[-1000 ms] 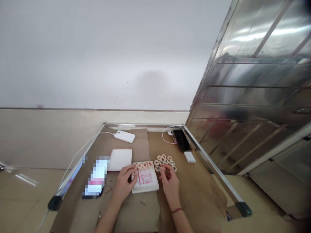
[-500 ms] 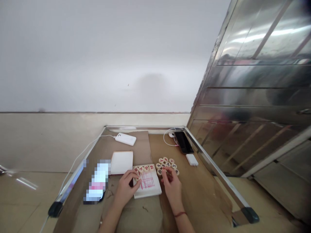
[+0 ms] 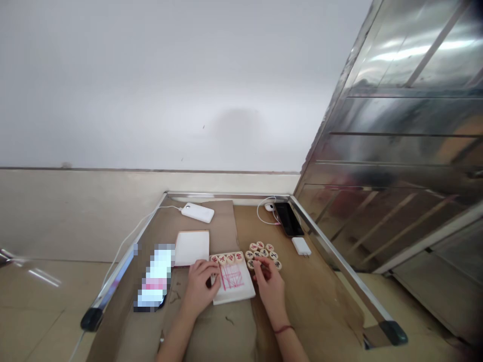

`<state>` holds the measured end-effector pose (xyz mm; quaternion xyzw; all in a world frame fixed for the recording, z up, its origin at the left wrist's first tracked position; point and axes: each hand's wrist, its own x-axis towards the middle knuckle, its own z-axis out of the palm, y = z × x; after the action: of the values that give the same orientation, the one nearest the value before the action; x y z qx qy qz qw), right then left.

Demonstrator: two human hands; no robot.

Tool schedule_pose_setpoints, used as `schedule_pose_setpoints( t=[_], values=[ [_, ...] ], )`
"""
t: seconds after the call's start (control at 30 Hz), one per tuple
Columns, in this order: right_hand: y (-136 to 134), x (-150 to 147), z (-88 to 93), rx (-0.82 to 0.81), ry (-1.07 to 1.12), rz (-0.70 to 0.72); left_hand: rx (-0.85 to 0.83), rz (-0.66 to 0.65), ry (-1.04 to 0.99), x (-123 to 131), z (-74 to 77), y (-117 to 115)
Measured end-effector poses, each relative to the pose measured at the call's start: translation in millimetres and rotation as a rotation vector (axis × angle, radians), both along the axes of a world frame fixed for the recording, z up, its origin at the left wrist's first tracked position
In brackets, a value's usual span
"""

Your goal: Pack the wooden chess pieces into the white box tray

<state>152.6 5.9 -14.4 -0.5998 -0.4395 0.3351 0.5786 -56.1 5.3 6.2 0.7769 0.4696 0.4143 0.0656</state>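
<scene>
Curled at the left edge of a shallow white box (image 3: 236,293), my left hand (image 3: 202,285) has thumb and fingers closed around what looks like a pale Chinese chess piece, mostly covered by the fingers. Inside the box, a row of round wooden Chinese chess pieces (image 3: 230,258) with red characters lies along the far side. Pink lines are drawn on the white surface nearer me. My right hand (image 3: 270,285) is at the box's right, fingers bent together at the near side of several loose Chinese chess pieces (image 3: 264,253). Its fingertips hide whatever is between them.
A white lid-like tray (image 3: 192,248) lies left of the box, beside a lit phone (image 3: 155,276). A white power bank (image 3: 197,212) with a cable is at the back left. A dark phone (image 3: 289,219) and white charger (image 3: 301,246) lie right. A metal rail (image 3: 339,261) edges the cardboard-covered table.
The whole view has shifted slightly. My left fingers now cover more of the piece at the box's left edge. My right hand stays by the loose pieces.
</scene>
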Motion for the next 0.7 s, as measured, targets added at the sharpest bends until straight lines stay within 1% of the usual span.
schedule_pose_setpoints(
  t=[0.1,0.2,0.47,0.6,0.7],
  values=[
    [0.0,0.2,0.0,0.0,-0.009,-0.009,-0.025,0.006,0.03,0.1,-0.5,-0.4],
    [0.3,0.4,0.0,0.007,-0.006,-0.021,-0.035,0.014,0.017,0.2,-2.1,-0.3],
    [-1.8,2.6,-3.7,-0.004,-0.01,0.008,-0.081,0.021,-0.144,-4.3,-0.5,-1.0],
    [-2.3,3.0,-2.9,0.086,-0.074,-0.009,-0.086,0.04,-0.149,-6.9,0.4,-2.5],
    [-2.9,1.5,-0.4,0.203,-0.167,-0.023,-0.075,0.046,-0.044,-6.0,-0.7,-4.6]
  ],
)
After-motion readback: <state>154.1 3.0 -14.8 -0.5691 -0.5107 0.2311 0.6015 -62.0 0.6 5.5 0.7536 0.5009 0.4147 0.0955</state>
